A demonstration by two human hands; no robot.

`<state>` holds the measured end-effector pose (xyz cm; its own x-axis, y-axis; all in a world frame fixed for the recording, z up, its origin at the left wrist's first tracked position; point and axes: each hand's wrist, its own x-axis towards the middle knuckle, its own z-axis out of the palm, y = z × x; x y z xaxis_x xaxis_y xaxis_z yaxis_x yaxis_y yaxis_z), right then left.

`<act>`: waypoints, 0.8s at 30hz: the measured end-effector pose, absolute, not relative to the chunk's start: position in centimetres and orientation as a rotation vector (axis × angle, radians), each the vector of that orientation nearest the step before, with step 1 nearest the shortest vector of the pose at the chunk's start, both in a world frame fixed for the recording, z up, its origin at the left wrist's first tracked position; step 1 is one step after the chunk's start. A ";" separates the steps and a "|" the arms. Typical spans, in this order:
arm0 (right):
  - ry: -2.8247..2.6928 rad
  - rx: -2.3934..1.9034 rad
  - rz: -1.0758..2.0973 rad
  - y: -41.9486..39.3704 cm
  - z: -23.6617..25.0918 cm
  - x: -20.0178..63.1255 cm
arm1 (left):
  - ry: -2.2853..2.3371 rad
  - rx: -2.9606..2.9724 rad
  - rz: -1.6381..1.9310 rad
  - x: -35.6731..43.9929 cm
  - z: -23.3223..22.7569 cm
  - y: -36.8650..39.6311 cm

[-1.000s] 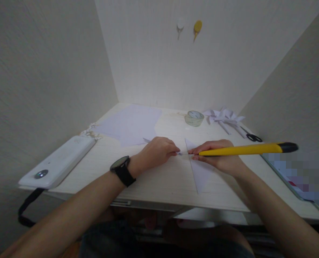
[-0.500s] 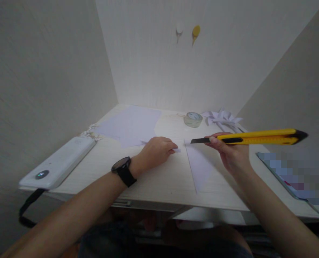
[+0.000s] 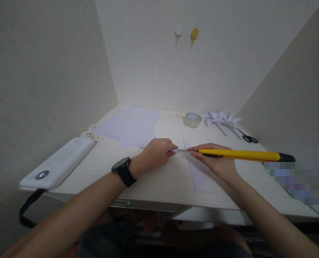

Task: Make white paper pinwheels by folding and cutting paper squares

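Item: long yellow utility knife with black end cap (image 3: 240,154), grasped in the right hand (image 3: 215,161), lying nearly flat, its blade tip pointing left toward the left hand's fingers.
Item: small pale paper piece (image 3: 175,151), pinched between the fingertips of the left hand (image 3: 156,154), which wears a black wristwatch (image 3: 123,170), low over the pale wooden tabletop (image 3: 159,179).
Item: pale triangular paper sheet (image 3: 197,172), flat beneath the right hand.
Also present: roll of clear tape (image 3: 192,120), folded white paper pinwheels (image 3: 220,117), black-handled scissors (image 3: 248,138), white oblong device (image 3: 60,163), lilac paper sheets (image 3: 129,125).
Hazard, as a judgement: the blade sits just beside the fingertips; a slip could nick them or tear the paper.
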<state>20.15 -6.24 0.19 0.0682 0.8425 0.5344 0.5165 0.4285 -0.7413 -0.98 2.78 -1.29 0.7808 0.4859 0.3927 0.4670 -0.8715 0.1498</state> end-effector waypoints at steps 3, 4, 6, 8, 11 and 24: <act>-1.605 -1.210 0.393 -6.3 0.1 20.3 | 0.787 2.881 0.638 -1.0 -1.0 2.7; -1.608 -1.207 0.400 -6.4 0.1 20.3 | 0.792 2.864 0.627 -0.9 -1.0 2.7; -1.617 -1.205 0.419 -6.4 0.1 20.3 | 0.807 2.832 0.593 -0.9 -0.8 2.7; -1.632 -1.208 0.429 -6.5 0.1 20.4 | 0.821 2.810 0.558 -0.9 -0.6 2.7; -1.645 -1.208 0.424 -6.6 0.1 20.5 | 0.844 2.785 0.531 -0.8 -0.4 2.7; -1.685 -1.209 0.412 -6.8 0.3 20.3 | 0.836 2.726 0.554 -0.9 -0.7 2.8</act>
<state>20.27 -6.83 0.29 -0.0209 0.8582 0.5129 0.5247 0.4461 -0.7250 -0.92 2.76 -0.70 0.7646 0.5778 0.2855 0.4881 -0.8085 0.3289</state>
